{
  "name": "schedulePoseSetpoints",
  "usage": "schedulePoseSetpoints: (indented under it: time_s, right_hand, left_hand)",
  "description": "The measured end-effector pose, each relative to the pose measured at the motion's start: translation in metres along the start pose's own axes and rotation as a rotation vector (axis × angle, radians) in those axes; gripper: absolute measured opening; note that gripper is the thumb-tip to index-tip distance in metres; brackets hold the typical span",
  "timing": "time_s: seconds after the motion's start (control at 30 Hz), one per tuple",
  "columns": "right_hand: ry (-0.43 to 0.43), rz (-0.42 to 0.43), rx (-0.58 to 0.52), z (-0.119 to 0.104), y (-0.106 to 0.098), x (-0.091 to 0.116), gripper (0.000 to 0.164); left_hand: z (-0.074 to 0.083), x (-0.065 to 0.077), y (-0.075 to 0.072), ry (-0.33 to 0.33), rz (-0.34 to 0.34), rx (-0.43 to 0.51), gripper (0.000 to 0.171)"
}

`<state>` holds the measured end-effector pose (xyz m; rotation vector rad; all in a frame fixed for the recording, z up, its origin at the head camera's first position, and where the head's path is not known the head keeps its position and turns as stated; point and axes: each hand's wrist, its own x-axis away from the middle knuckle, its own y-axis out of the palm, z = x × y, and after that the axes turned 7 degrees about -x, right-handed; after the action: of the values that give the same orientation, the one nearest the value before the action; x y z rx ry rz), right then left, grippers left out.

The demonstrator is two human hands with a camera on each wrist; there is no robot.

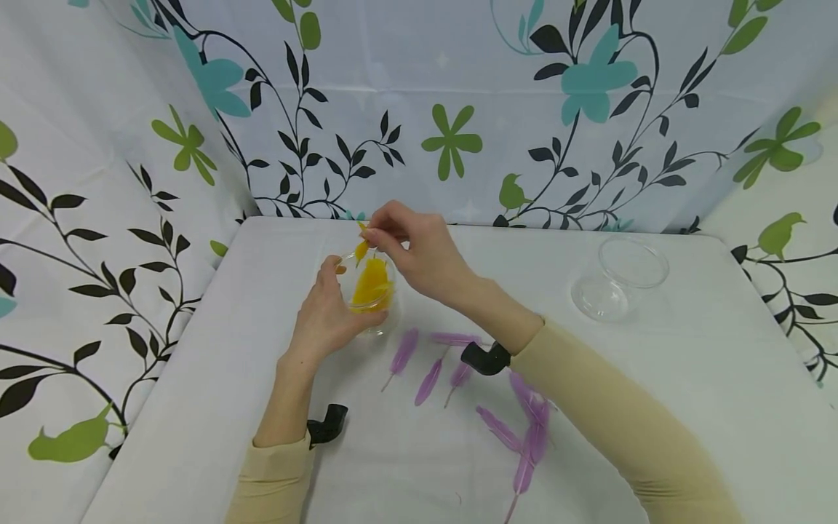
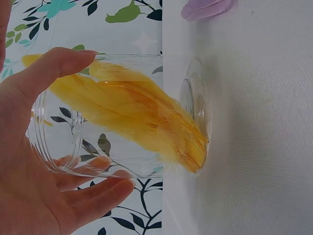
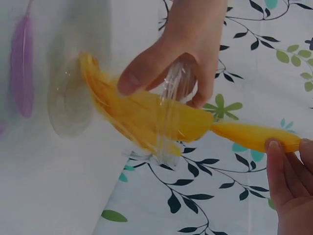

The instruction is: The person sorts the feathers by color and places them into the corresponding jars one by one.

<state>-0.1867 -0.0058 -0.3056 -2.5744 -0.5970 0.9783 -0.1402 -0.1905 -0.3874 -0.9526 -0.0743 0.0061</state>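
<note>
A clear plastic jar [image 2: 132, 169] holding several yellow feathers [image 2: 132, 107] stands on the table. My left hand [image 1: 330, 313] grips it near the rim, thumb on one side and fingers on the other. Above the jar's mouth, my right hand [image 1: 422, 251] pinches a single yellow feather [image 3: 249, 136] between thumb and fingertips. In the right wrist view that feather's far end is at the mouth, close to the feathers inside; whether they touch I cannot tell. Purple feathers [image 1: 428, 382] lie on the table near both forearms.
On the right of the white table [image 1: 655, 407] are a clear round container [image 1: 599, 298] and a clear ring-like lid [image 1: 633, 262] beside it. A patterned curtain [image 1: 406, 73] hangs behind the table and along its sides. Black wrist mounts [image 1: 486, 358] sit on both forearms.
</note>
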Motion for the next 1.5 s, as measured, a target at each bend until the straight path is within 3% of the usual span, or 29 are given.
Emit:
schedulePoseSetpoints:
  time_s: [0.4,0.9,1.2,1.5]
  right_hand:
    - [0.184,-0.117,0.094,0.027,0.034,0.006,0.011]
    - [0.217,-0.188,0.309,0.038,0.038,0.017,0.010]
    - [0.168,-0.163,0.299,0.041,0.018,0.029,0.016]
    - [0.136,0.020,0.318,0.039,-0.035,0.050,0.036]
  left_hand:
    - [-0.001,0.001,0.001,0.009,0.004,-0.013,0.106]
    - [0.000,-0.001,0.004,0.052,0.033,-0.022,0.105]
    - [0.000,-0.001,0.004,0.042,0.027,-0.031,0.106]
    - [0.002,0.000,0.001,0.005,0.015,-0.029,0.107]
